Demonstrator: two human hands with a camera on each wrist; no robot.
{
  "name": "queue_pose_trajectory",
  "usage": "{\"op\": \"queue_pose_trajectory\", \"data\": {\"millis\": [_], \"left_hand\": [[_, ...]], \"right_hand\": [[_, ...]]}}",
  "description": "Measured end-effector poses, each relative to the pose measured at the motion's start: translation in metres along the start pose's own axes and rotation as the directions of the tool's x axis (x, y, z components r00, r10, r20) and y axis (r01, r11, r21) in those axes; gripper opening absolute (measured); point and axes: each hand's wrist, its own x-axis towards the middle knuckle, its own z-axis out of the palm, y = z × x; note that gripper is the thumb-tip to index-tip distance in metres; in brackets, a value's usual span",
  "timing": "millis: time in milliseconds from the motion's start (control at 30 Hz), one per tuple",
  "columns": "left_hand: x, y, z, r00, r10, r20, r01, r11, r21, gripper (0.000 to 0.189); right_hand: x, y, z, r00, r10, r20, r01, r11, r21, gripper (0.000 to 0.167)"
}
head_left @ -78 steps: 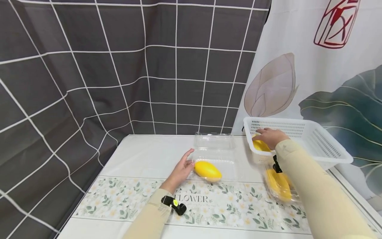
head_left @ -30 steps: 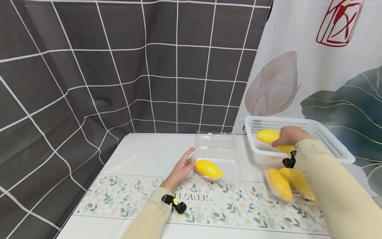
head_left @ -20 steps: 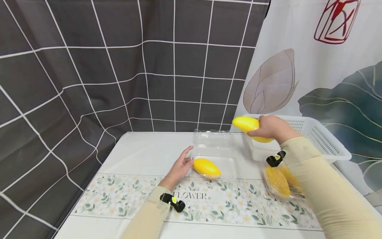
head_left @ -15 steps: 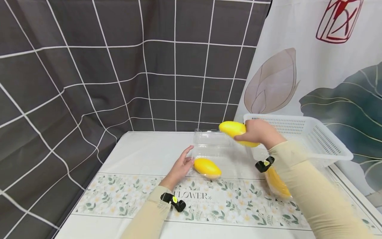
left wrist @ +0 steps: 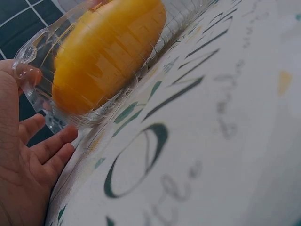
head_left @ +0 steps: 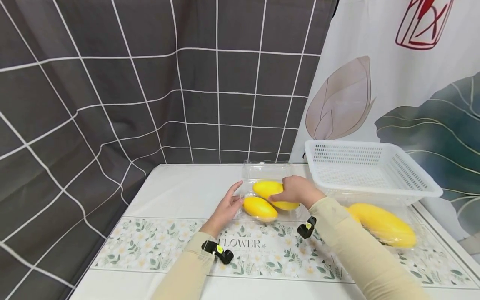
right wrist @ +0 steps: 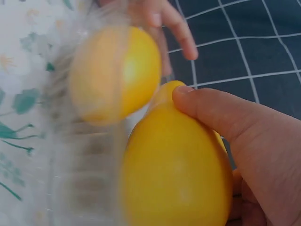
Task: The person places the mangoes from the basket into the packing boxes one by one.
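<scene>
My right hand [head_left: 298,189] grips a yellow mango [head_left: 265,188], thumb on its near side, at the back half of an open clear plastic box [head_left: 245,189]. The right wrist view shows that mango [right wrist: 176,160] large, with the thumb near its tip. A second yellow mango [head_left: 260,209] lies in the front left of the box. My left hand [head_left: 223,212] touches the box's left edge with loosely spread fingers. In the left wrist view the box's clear wall [left wrist: 40,52] stands between the hand and the mango [left wrist: 108,52].
A white perforated basket [head_left: 375,187] stands at the back right. Before it, partly behind the right sleeve [head_left: 360,246], sits another clear box with yellow mangoes [head_left: 382,223]. The open box's raised lid [head_left: 267,170] is at the back, near the dark grid curtain [head_left: 195,83].
My right hand has lifted a mango out of the white basket and carried it left and down to the open plastic box. My left hand has stayed at the box's left edge.
</scene>
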Motion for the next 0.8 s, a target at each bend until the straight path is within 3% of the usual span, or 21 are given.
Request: {"op": "queue_pose_trajectory", "data": {"millis": [333,633,800], "left_hand": [[0.0,0.001,0.0,1.0,0.026,0.0,-0.026,0.999,-0.03,0.064],[0.004,-0.001,-0.006,0.995,0.099,0.014,-0.095,0.981,-0.168,0.086],[0.003,-0.004,-0.009,0.99,0.14,0.03,-0.125,0.948,-0.292,0.099]], "right_hand": [[0.0,0.004,0.023,1.0,0.018,-0.002,-0.018,0.999,-0.031,0.081],[-0.009,-0.01,0.041,0.999,0.014,-0.047,-0.01,0.997,0.073,0.083],[-0.015,-0.02,0.048,0.997,-0.01,-0.073,0.016,0.996,0.088,0.082]]}}
